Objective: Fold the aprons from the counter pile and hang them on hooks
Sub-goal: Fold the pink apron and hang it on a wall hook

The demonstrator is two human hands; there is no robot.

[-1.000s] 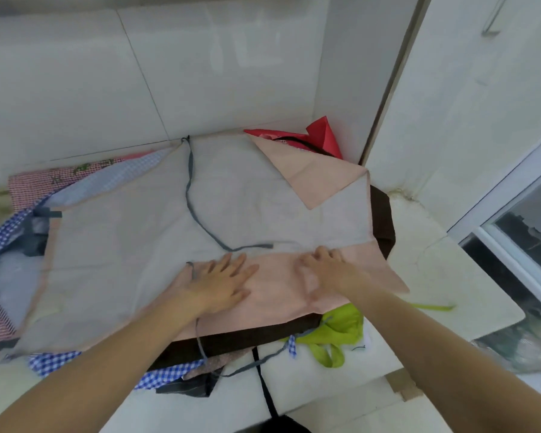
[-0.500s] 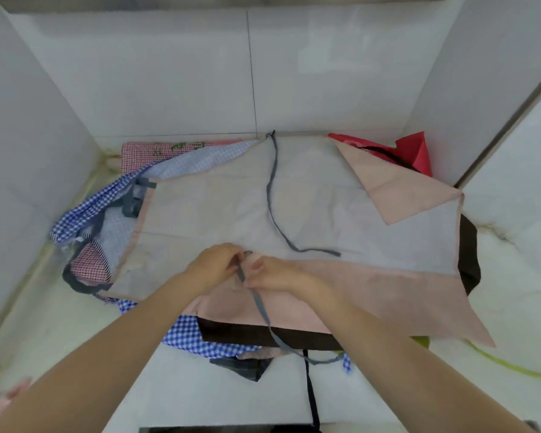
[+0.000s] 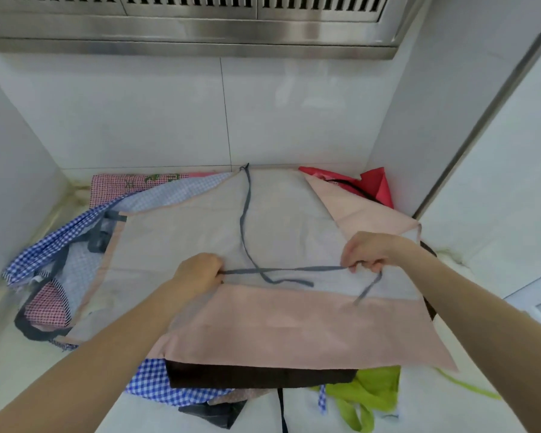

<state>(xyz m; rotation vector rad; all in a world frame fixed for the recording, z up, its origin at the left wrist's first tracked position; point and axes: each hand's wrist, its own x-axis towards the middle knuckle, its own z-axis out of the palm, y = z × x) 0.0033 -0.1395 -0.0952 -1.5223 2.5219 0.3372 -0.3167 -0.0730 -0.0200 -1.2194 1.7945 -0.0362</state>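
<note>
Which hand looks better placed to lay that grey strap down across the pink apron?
Probably the right hand: it pinches the grey strap near its loose tail, above the pink apron. The left hand only holds the strap's other end.

1. The top apron [image 3: 263, 232] is spread over the pile [image 3: 60, 245] on the counter [image 3: 16, 370]
2. Its near edge is folded back over it
3. A strap [image 3: 281, 270] is stretched across it between the left hand [image 3: 197, 273] and right hand [image 3: 369, 250]
4. A second strap [image 3: 245, 220] is laid from the back edge forward, crossing the first
</note>
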